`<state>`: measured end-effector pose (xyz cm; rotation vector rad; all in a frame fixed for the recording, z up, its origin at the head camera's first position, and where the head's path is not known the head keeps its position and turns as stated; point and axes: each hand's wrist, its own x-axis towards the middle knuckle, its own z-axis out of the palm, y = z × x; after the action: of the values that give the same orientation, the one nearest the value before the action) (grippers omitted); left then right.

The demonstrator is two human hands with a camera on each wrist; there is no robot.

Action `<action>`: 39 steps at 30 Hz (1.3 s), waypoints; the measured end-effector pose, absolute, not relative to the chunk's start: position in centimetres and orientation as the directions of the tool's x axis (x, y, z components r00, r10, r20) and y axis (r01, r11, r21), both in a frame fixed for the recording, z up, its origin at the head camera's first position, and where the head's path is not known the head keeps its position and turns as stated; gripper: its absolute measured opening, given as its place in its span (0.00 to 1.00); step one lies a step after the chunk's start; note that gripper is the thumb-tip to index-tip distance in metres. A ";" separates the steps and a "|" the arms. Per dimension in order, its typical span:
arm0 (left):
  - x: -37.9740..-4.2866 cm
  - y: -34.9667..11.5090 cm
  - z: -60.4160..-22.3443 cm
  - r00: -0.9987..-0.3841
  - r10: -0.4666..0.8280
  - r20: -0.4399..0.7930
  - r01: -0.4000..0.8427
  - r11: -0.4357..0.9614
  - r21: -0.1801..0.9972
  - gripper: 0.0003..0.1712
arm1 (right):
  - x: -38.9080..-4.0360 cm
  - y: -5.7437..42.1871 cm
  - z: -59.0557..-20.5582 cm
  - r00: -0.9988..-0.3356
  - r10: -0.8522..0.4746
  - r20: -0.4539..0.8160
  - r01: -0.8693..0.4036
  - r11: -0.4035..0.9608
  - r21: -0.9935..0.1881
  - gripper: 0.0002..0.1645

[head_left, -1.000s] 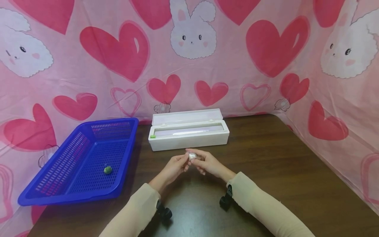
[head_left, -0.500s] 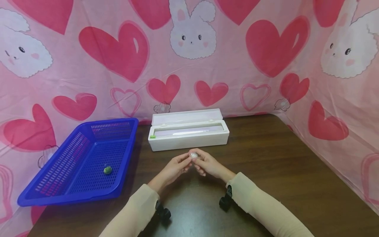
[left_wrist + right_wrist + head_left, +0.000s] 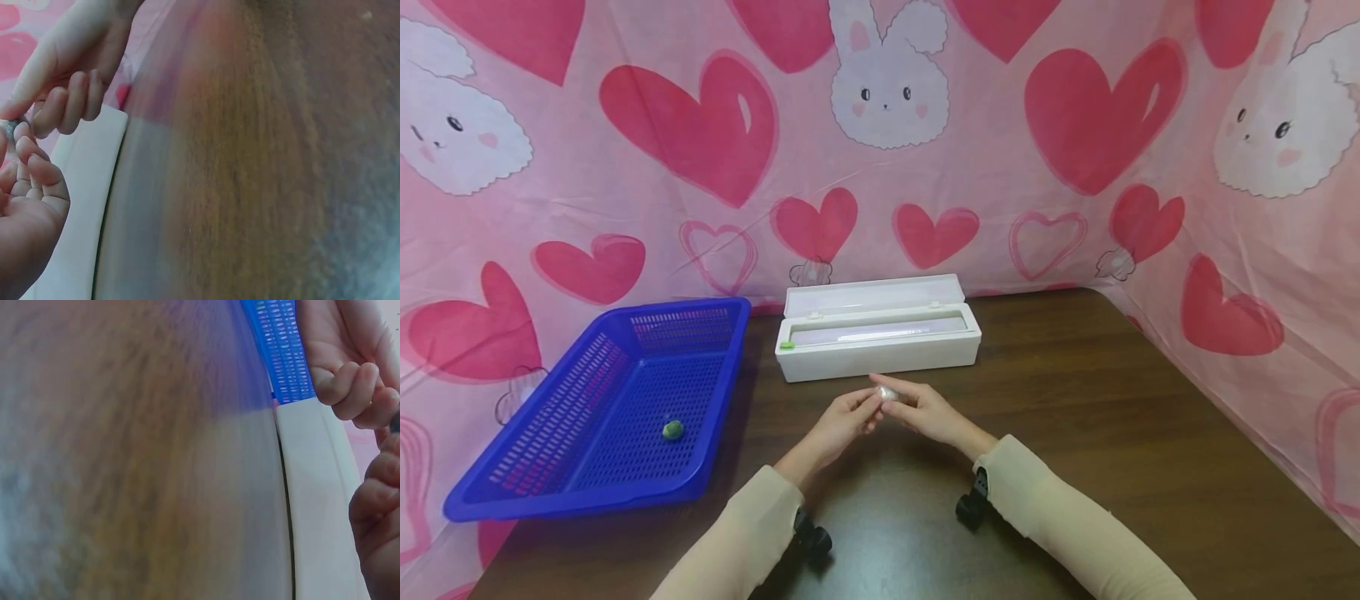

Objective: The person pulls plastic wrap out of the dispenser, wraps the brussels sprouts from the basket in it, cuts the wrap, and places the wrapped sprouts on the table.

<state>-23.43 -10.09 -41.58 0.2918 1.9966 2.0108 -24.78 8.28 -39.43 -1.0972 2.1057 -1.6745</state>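
Note:
Between the fingertips of both hands is a small shiny whitish ball [image 3: 886, 392], apparently wrapped in clear film; its covered side is hidden by the fingers. My left hand [image 3: 837, 427] pinches it from the left with thumb and fingers. From the other side my right hand [image 3: 936, 414] holds it, thumb below and index finger stretched over its top. In the left wrist view only a greyish edge of the ball [image 3: 10, 127] shows at the frame's border. Just behind the hands stands a long white cling film dispenser [image 3: 880, 360] with its lid raised.
To the left stands a blue perforated plastic basket [image 3: 711, 450]. A small round green thing, like a Brussels sprout [image 3: 673, 430], lies on its floor. The brown wooden table [image 3: 1075, 417] meets a pink heart-and-rabbit cloth [image 3: 985, 167] at the back and sides.
The fingertips shift slightly right and then back left around the ball, turning it a little. My right index finger is straighter than half a second ago. Basket and dispenser stay put.

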 end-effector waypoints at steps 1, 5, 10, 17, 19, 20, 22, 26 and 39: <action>-23.5 -10.1 -41.6 -0.940 0.336 -0.059 -0.058 0.013 0.998 0.22 | -24.7 8.3 -39.4 -0.695 -0.669 0.263 -0.412 0.071 -0.908 0.27; -23.4 -9.9 -41.9 -0.956 0.293 -0.026 -0.018 0.028 0.999 0.21 | -24.5 8.0 -39.3 -0.711 -0.637 0.299 -0.448 0.083 -0.890 0.25; -23.2 -9.7 -42.1 -0.971 0.239 0.012 0.018 0.020 1.000 0.18 | -24.0 7.5 -39.5 -0.728 -0.583 0.360 -0.497 0.089 -0.863 0.21; -23.3 -10.0 -41.8 -0.964 0.263 0.037 0.025 -0.048 0.999 0.18 | -24.1 7.4 -39.6 -0.758 -0.575 0.307 -0.402 0.042 -0.915 0.19; -23.3 -10.1 -41.6 -0.951 0.309 0.025 -0.005 -0.096 0.995 0.20 | -24.2 7.6 -39.5 -0.764 -0.590 0.263 -0.324 -0.002 -0.946 0.19; -23.2 -10.2 -41.5 -0.940 0.341 0.024 -0.016 -0.114 0.993 0.21 | -24.2 7.7 -39.5 -0.763 -0.599 0.245 -0.289 -0.022 -0.957 0.18; -23.2 -10.3 -41.3 -0.917 0.398 0.012 -0.045 -0.136 0.990 0.24 | -24.2 7.9 -39.3 -0.755 -0.617 0.221 -0.240 -0.053 -0.969 0.18; -23.1 -10.2 -41.3 -0.893 0.451 0.004 -0.058 -0.124 0.991 0.25 | -24.1 7.9 -39.0 -0.726 -0.651 0.223 -0.245 -0.059 -0.968 0.20; -23.1 -10.2 -40.9 -0.881 0.472 -0.003 -0.051 -0.087 0.995 0.21 | -24.1 7.8 -38.8 -0.691 -0.574 0.440 -0.589 0.093 -0.803 0.20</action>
<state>-23.08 -10.20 -40.91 0.4573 1.8368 2.0306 -24.08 7.75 -38.82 -1.2410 2.3325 -1.7250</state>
